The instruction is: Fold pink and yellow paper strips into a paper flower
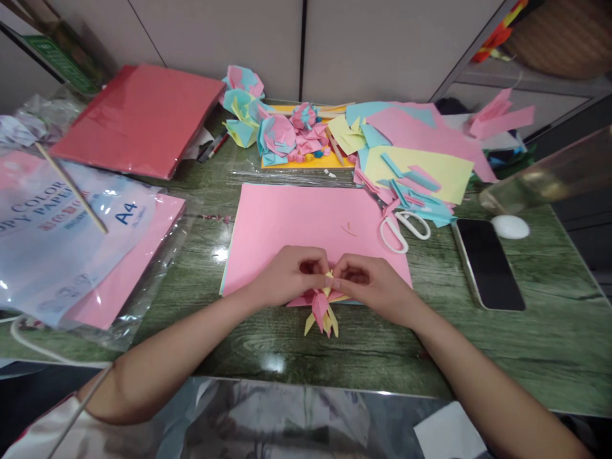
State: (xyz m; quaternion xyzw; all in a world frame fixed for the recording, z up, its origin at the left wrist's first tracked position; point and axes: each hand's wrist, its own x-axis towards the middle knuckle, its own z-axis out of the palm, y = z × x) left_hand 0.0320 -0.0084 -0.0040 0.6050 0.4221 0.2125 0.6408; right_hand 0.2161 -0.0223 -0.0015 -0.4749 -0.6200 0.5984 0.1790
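Observation:
Between my two hands is a small folded paper flower (321,308) in pink and yellow, its pointed petals hanging toward the table's front edge. My left hand (292,275) is closed, thumb and fingers pinching the flower's yellow top. From the other side my right hand (370,280) pinches the same spot, the thumbs nearly meeting. Under the hands lies a stack of pink paper sheets (296,220). White-handled scissors (394,234) rest at the stack's right edge, their blades partly hidden by paper strips.
Finished paper flowers (280,135) and coloured offcuts (415,169) lie along the back. A phone (488,264) and a white oval object (510,226) are at right. At left are a red pack (141,121), a plastic paper bag (71,236) and a wooden stick (71,187).

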